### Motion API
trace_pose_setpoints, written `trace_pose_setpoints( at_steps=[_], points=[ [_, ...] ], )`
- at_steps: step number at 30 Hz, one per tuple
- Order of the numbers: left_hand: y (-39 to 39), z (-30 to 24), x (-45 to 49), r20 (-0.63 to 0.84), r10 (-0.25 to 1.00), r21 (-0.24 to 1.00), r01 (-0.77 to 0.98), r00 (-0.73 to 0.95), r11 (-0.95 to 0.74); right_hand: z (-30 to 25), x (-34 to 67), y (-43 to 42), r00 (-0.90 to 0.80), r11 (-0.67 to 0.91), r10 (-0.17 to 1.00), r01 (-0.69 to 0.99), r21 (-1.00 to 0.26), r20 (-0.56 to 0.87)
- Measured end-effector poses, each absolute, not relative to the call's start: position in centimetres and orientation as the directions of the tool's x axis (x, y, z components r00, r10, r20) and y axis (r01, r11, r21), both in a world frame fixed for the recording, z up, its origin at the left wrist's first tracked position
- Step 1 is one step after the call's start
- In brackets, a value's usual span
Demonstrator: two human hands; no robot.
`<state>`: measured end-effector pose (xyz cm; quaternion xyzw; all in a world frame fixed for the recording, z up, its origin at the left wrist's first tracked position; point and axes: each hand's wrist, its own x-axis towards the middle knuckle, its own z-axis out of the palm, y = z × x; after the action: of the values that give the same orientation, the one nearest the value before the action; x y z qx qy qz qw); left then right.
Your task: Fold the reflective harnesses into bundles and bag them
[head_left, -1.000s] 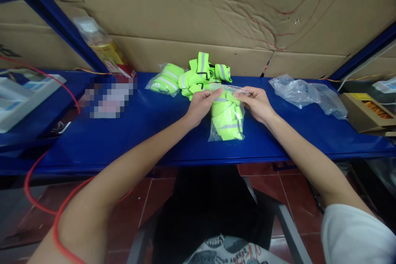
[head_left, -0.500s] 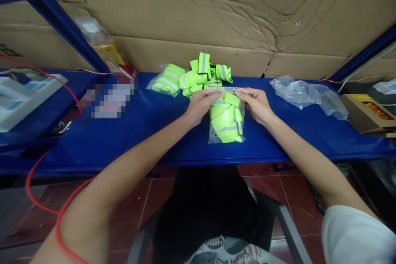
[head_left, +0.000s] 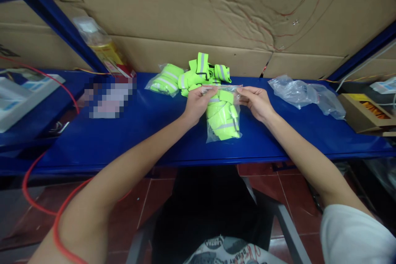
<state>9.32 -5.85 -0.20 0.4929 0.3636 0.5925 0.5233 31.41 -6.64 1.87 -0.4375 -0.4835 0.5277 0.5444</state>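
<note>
A clear zip bag (head_left: 209,135) holds a folded neon-yellow reflective strap (head_left: 223,117) with silver stripes. My left hand (head_left: 197,102) pinches the bag's top left corner between thumb and fingers. At the top right corner, my right hand (head_left: 254,101) grips the bag's edge, thumb and forefinger together. The bag's top strip lies stretched between both hands. Just behind it are loose neon-yellow reflective straps (head_left: 202,72) with black buckles, partly hidden by the bag and my left hand. Left of these lies another filled bag (head_left: 166,79) of the same material.
Crumpled clear plastic bags (head_left: 292,92) lie on the blue table (head_left: 148,132) to the right, beside an open cardboard box (head_left: 366,111). A bottle with a yellow label (head_left: 103,49) stands at the back left. A red hose (head_left: 26,181) loops by my left arm.
My right hand has slid to the bag's right corner, and its fingers are more spread. The left hand keeps its hold. The view has shifted slightly.
</note>
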Motion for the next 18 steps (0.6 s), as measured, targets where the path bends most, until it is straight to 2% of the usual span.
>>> trace_pose_setpoints(
  at_steps=[7, 18],
  points=[
    [-6.3, 0.3, 9.5, 0.208, 0.978, 0.943, -0.268, 0.02, -0.195, 2.0, 31.3, -6.7, 0.011, 0.052, 0.999, -0.189, -0.981, 0.051],
    [-6.4, 1.1, 9.5, 0.088, 0.992, 0.938, -0.327, -0.088, -0.112, 2.9, 31.9, -6.7, 0.02, 0.051, 0.999, -0.23, -0.972, 0.048]
  ],
)
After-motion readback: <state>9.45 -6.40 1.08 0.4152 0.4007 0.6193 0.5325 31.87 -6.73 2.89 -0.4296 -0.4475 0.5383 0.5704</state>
